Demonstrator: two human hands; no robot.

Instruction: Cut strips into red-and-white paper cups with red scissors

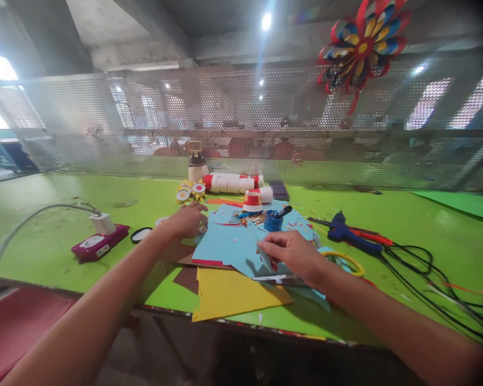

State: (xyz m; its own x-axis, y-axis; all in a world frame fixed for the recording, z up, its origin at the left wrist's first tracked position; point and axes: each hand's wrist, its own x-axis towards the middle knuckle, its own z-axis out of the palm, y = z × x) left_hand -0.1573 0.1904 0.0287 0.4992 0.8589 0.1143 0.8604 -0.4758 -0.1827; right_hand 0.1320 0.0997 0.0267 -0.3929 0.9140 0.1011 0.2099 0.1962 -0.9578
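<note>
In the head view, my right fingers [271,245] pinch a small pale piece [264,257] above the blue sheet [221,241], probably for fine control. My left fingers [196,210] spread loosely, seemingly empty. The blue jar [272,221] stands close, likely for easy reach.

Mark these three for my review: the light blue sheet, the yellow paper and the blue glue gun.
Light blue sheet [225,241]: head view, on its bare left half.
Yellow paper [235,293]: head view, middle of its exposed area.
Blue glue gun [348,234]: head view, on its body.
</note>
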